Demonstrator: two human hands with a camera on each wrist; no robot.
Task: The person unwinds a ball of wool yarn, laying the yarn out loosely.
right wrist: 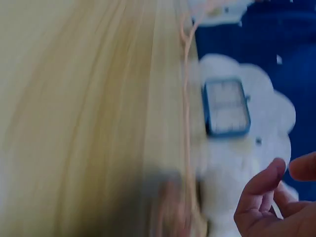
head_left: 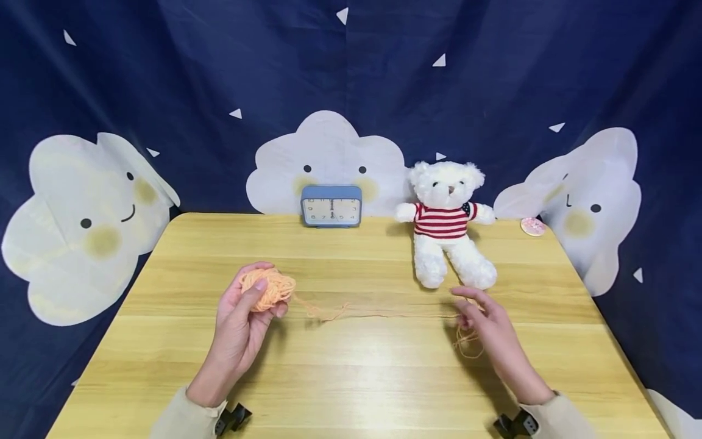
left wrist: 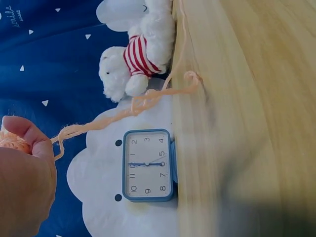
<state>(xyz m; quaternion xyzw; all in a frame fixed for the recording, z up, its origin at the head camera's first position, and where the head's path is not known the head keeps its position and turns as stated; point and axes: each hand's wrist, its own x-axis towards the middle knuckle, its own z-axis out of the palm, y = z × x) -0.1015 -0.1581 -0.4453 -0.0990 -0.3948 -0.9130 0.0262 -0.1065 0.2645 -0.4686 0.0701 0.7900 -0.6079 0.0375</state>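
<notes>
Left hand (head_left: 237, 324) grips oval peach yarn ball (head_left: 272, 289); thin peach yarn strand (head_left: 378, 315) reaches right hand (head_left: 495, 334), grip there too blurred to tell; apparent step: unwinding; next move calls for feeding slack

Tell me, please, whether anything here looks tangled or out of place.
Yes: the peach yarn strand bunches into a snarl near the ball, and loose loops trail by the right hand, rather than running cleanly.

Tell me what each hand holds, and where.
Left hand: yarn ball, clasped around its body. Right hand: yarn strand, near the dangling loops; exact grip hidden.
</notes>
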